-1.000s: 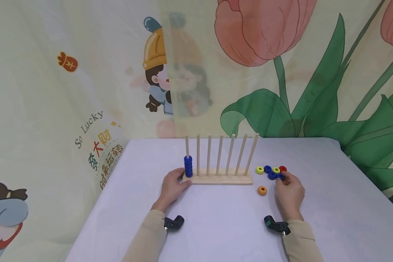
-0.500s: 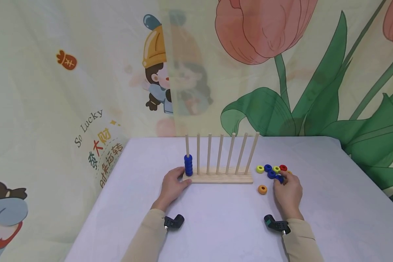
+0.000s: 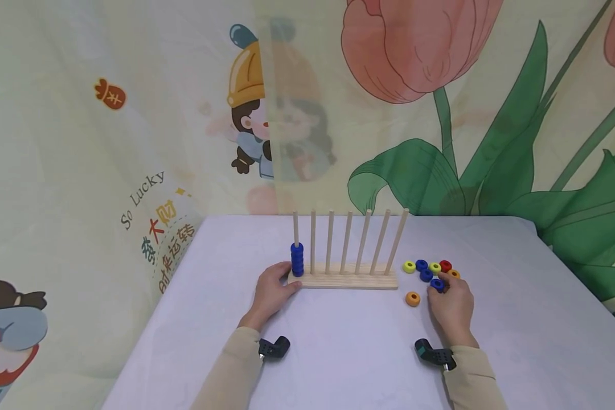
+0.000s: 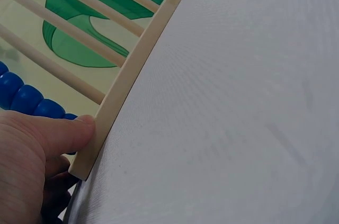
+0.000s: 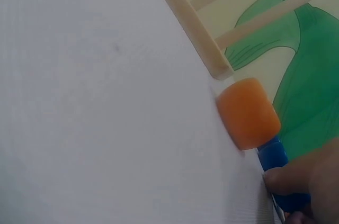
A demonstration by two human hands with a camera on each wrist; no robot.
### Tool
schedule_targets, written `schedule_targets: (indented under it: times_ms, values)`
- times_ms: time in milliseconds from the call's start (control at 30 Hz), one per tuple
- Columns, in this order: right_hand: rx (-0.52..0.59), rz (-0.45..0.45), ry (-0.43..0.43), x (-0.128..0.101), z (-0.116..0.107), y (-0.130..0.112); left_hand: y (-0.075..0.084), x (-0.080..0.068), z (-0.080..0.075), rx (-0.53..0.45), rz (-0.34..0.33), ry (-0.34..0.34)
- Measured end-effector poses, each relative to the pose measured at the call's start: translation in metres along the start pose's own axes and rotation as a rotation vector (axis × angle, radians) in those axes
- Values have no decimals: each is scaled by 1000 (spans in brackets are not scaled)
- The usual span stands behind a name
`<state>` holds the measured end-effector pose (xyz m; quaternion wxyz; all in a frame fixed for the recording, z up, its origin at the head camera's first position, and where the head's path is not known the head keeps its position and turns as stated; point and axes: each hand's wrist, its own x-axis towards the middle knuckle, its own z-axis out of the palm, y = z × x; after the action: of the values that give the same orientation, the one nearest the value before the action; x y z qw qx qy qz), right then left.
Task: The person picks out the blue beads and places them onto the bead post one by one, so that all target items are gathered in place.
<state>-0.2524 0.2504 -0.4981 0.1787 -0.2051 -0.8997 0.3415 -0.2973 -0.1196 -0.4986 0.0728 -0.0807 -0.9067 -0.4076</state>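
A wooden peg stand [image 3: 348, 282] with a row of upright pegs stands on the table. Blue beads [image 3: 297, 260] are stacked on its leftmost peg. My left hand [image 3: 269, 293] grips the left end of the base, its thumb [image 4: 69, 133] lying along the front edge in the left wrist view. At the right, my right hand [image 3: 452, 304] pinches a blue bead [image 5: 293, 203] between thumb and fingers, low at the table surface. An orange bead [image 5: 248, 114] lies apart, left of that hand. The fingers partly hide the held bead.
Beyond my right hand lies a loose cluster: yellow beads [image 3: 409, 266], other blue beads [image 3: 426, 275], a red bead [image 3: 445, 266] and a second orange bead [image 3: 454, 274]. A printed curtain [image 3: 307, 114] hangs behind the white table [image 3: 359, 353].
My right hand has drawn the blue bead a little toward me, away from the cluster, uncovering the orange bead behind it. The left hand keeps its hold on the base.
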Motion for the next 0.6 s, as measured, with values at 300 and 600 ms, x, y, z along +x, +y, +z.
schedule_targets:
  times_ms: [300,600]
  values:
    - [83,46,52,1,-2,-2,1,1,0,5,-1,-2]
    - [126,-4,116,1,-1,-4,1,0,0,14,-1,-5]
